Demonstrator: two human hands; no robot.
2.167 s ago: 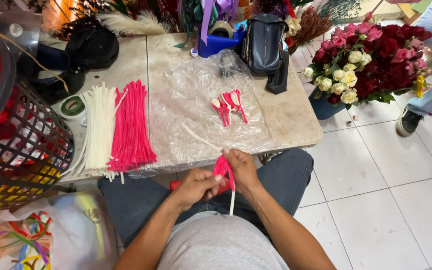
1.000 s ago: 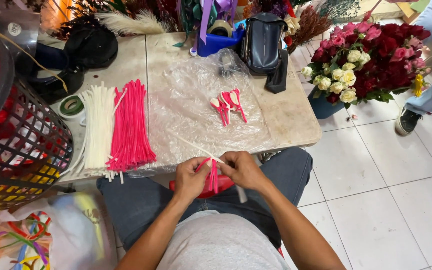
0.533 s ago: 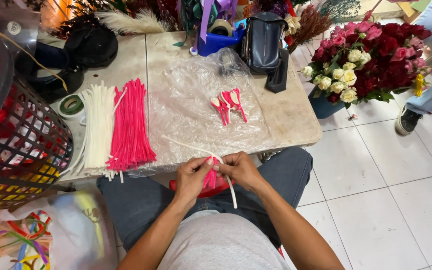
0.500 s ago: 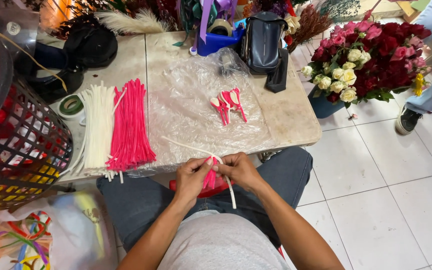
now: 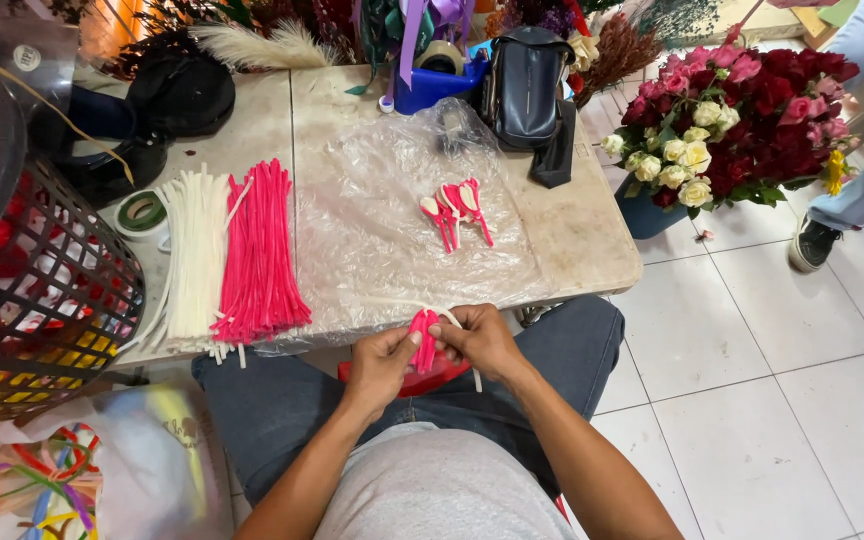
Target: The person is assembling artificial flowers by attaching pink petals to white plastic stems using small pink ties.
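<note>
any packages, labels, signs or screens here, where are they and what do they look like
Clear plastic wrap sheet: flat on the table's middle, crinkled, see-through.
Plastic bag: on the floor at lower left, translucent whitish, coloured strips inside.
Round label: top left on a clear cover, small, white.
No signs or screens.

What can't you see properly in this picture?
- Head view: the pink piece is mostly hidden by the left hand and right hand, so its shape is unclear.
- The black basket is cut off by the left edge.
- What the blue tub holds is too small to tell.
- A person's shoe shows; the rest is cut off at the right.
</note>
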